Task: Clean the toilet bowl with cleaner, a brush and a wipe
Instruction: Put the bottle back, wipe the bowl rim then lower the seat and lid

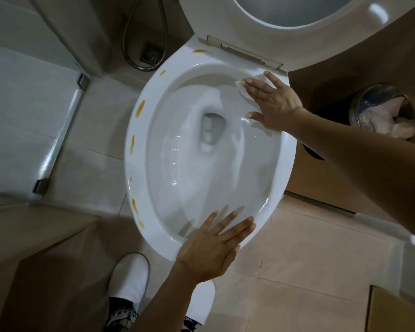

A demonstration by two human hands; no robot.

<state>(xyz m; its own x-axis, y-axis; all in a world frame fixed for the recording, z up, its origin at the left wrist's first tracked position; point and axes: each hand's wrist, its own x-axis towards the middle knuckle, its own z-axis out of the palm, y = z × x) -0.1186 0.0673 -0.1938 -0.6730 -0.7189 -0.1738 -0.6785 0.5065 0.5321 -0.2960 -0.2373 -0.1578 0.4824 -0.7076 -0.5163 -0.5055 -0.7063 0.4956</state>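
Item: toilet bowl (153,149), white ceramic, seat (297,37) raised. Wiping stage under way, by the look of it.

Risks:
- Yellow-brown streaks (140,108) sit along the far-left rim, from near the hinge down to the front. The wipe is on the opposite side; a pass that stops short likely leaves them.
- A soiled wipe dragged onward could smear residue over ceramic that looks clean.
- The wipe is held by flat pressure only. On wet glaze it could slip from under the palm and drop into the water (211,130).
- The bracing hand leans on smooth, possibly wet rim; a slide there would upset balance.

Hands:
- Right hand (271,101): fingers straight and spread, pressing a white wipe (242,88) flat against the upper right inner slope just below the rim, near the hinge. Nothing is gripped.
- Left hand (213,245): fingers straight and apart, resting on the front rim, tips reaching over the inner edge. Full palm contact is hard to confirm from this angle.
- Hands well apart, on opposite ends of the bowl.

Adjacent: waste bin (355,111) to the right, holding crumpled white material.
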